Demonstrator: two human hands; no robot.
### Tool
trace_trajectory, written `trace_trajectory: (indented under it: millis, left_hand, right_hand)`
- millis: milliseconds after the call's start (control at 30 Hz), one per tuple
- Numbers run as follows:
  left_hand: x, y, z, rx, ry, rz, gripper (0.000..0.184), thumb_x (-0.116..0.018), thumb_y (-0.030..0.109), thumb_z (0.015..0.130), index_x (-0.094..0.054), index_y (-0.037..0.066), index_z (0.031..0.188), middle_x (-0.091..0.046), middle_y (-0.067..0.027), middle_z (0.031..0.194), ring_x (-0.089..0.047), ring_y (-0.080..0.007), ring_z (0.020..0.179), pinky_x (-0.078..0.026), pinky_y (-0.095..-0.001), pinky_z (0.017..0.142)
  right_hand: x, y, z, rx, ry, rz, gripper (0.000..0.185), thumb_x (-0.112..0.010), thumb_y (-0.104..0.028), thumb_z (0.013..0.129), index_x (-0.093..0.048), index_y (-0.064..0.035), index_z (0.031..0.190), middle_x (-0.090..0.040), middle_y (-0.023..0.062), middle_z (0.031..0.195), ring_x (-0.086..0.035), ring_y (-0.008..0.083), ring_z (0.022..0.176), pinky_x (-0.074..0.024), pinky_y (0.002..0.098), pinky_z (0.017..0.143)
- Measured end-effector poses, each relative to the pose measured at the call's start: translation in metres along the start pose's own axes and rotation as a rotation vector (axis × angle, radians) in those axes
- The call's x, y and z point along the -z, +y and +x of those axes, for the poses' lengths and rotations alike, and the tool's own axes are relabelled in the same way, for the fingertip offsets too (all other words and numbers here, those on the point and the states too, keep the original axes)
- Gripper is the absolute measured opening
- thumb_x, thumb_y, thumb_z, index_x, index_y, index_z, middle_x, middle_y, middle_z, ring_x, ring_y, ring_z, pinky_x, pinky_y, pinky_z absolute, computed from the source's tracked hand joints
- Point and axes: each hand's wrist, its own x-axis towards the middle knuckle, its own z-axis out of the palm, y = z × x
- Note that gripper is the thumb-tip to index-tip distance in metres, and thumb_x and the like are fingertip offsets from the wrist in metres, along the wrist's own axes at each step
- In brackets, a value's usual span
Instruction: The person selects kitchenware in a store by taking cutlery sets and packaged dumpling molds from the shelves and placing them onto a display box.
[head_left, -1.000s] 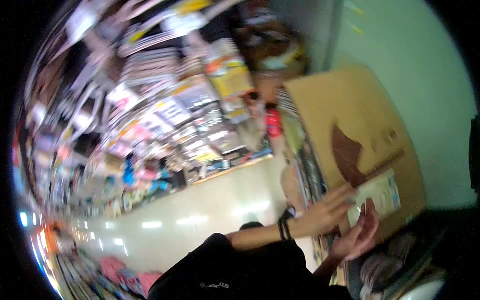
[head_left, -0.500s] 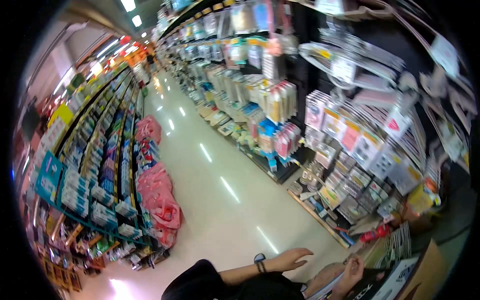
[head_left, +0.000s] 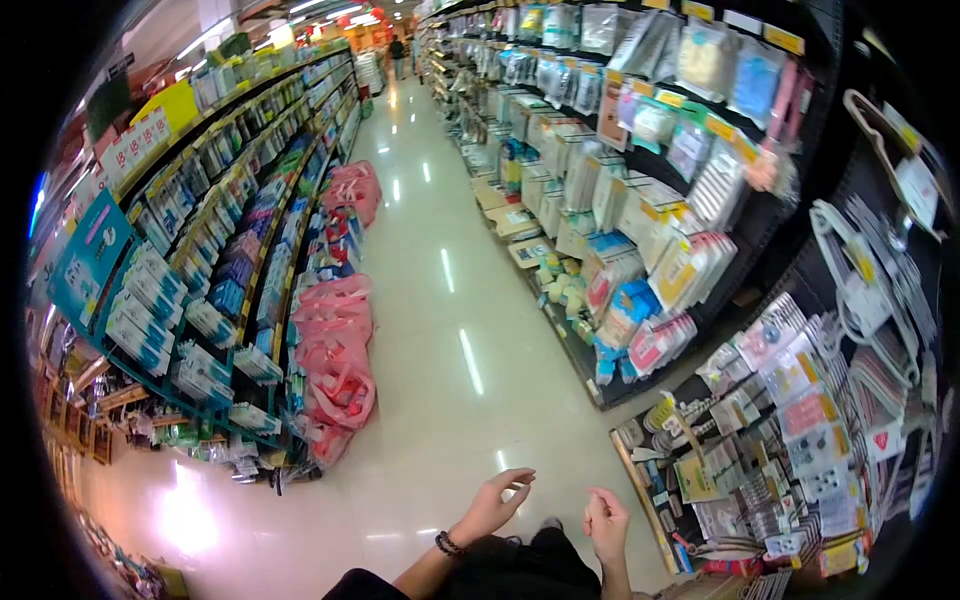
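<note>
My left hand is held out low in the view over the pale floor, its fingers loosely bent and apart, holding nothing; a dark beaded bracelet circles the wrist. To its right, my right hand is raised with its fingers curled in; whether anything small is inside cannot be made out. The two hands are apart and touch no goods. Nearest to my right hand is the low shelf edge of the rack on the right.
Shiny aisle floor runs ahead. Pink bags line the foot of the left shelves. Packaged goods hang along the right side, with hangers nearer. A distant person stands far down the aisle.
The view has swung from the cardboard box and wall toward the long aisle. My hands have come away from the box and now hang over the floor, apart from each other.
</note>
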Motion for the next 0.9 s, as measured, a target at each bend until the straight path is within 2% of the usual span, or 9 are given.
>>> trace_trajectory:
  millis: [100, 267, 367, 600, 633, 667, 767, 833, 900]
  left_hand:
    - [0.026, -0.001, 0.014, 0.026, 0.125, -0.066, 0.027, -0.058, 0.006, 0.093, -0.059, 0.0, 0.119, -0.068, -0.0114, 0.107, -0.064, -0.0179, 0.102, -0.051, -0.0308, 0.09]
    - [0.062, -0.028, 0.064, 0.096, 0.232, -0.138, 0.026, -0.058, 0.004, 0.092, -0.059, -0.001, 0.118, -0.068, -0.0119, 0.107, -0.065, -0.0182, 0.101, -0.05, -0.0308, 0.089]
    - [0.095, -0.041, 0.119, 0.116, 0.263, -0.086, 0.027, -0.059, 0.003, 0.091, -0.059, -0.001, 0.117, -0.068, -0.0124, 0.107, -0.066, -0.0199, 0.098, -0.051, -0.031, 0.086]
    - [0.196, -0.037, 0.286, 0.132, 0.327, -0.016, 0.025, -0.06, 0.004, 0.091, -0.06, -0.002, 0.115, -0.068, -0.0131, 0.106, -0.066, -0.0191, 0.095, -0.051, -0.0295, 0.084]
    - [0.208, -0.04, 0.307, 0.108, 0.348, -0.043, 0.026, -0.061, 0.003, 0.09, -0.059, -0.002, 0.116, -0.068, -0.0116, 0.106, -0.066, -0.0173, 0.094, -0.051, -0.0289, 0.084]
    - [0.218, -0.04, 0.325, 0.107, 0.39, -0.105, 0.027, -0.061, 0.003, 0.09, -0.059, -0.001, 0.116, -0.068, -0.0107, 0.105, -0.066, -0.0167, 0.094, -0.051, -0.0284, 0.084]
    - [0.244, -0.037, 0.376, 0.126, 0.509, -0.33, 0.03, -0.066, 0.001, 0.087, -0.059, 0.0, 0.116, -0.068, -0.0097, 0.101, -0.065, -0.0148, 0.091, -0.052, -0.027, 0.082]
    - [0.259, -0.047, 0.405, 0.164, 0.553, -0.462, 0.032, -0.068, -0.001, 0.085, -0.059, 0.0, 0.115, -0.068, -0.0103, 0.101, -0.065, -0.0138, 0.089, -0.052, -0.0263, 0.079]
    - [0.28, -0.066, 0.431, 0.217, 0.539, -0.583, 0.037, -0.072, -0.003, 0.08, -0.059, 0.0, 0.114, -0.069, -0.0108, 0.095, -0.064, -0.0119, 0.077, -0.051, -0.0227, 0.064]
  right_hand:
    - [-0.034, 0.011, 0.049, -0.026, -0.155, 0.056, 0.015, -0.051, -0.008, 0.098, -0.06, 0.0006, 0.106, -0.048, -0.0021, 0.06, -0.042, 0.0055, 0.047, -0.0313, 0.0229, 0.042]
    - [-0.093, 0.042, 0.154, 0.127, -0.37, -0.13, 0.017, -0.049, -0.003, 0.096, -0.061, 0.0016, 0.107, -0.052, 0.0001, 0.071, -0.051, 0.0083, 0.068, -0.0439, 0.0217, 0.066]
    - [-0.134, 0.033, 0.224, -0.038, -0.478, -0.056, 0.019, -0.048, -0.007, 0.099, -0.062, 0.0008, 0.108, -0.049, -0.0025, 0.067, -0.052, 0.006, 0.068, -0.0428, 0.0209, 0.063]
    - [-0.233, -0.018, 0.403, -0.012, -0.518, 0.02, 0.018, -0.048, -0.004, 0.097, -0.064, -0.0012, 0.105, -0.04, -0.0056, 0.062, -0.041, 0.0045, 0.058, -0.0358, 0.021, 0.054]
    - [-0.243, -0.026, 0.427, 0.025, -0.526, 0.004, 0.018, -0.048, -0.004, 0.097, -0.064, -0.0014, 0.105, -0.04, -0.0051, 0.063, -0.041, 0.005, 0.058, -0.0366, 0.0212, 0.055]
    - [-0.252, -0.025, 0.452, 0.109, -0.581, 0.002, 0.014, -0.05, -0.002, 0.095, -0.063, 0.0001, 0.101, -0.051, 0.0002, 0.071, -0.048, 0.0076, 0.065, -0.0401, 0.023, 0.06]
    - [-0.278, -0.038, 0.503, 0.033, -0.615, 0.096, 0.013, -0.05, -0.001, 0.095, -0.062, 0.0017, 0.098, -0.053, 0.0026, 0.074, -0.051, 0.0104, 0.067, -0.0424, 0.0245, 0.062]
    - [-0.289, -0.038, 0.536, -0.052, -0.649, 0.117, 0.016, -0.046, 0.002, 0.093, -0.062, 0.0035, 0.095, -0.05, 0.0027, 0.066, -0.048, 0.0108, 0.059, -0.0397, 0.0259, 0.054]
    - [-0.296, -0.036, 0.572, -0.179, -0.742, 0.164, 0.018, -0.044, 0.004, 0.092, -0.062, 0.0042, 0.094, -0.048, 0.0026, 0.062, -0.045, 0.0104, 0.055, -0.037, 0.0266, 0.05]
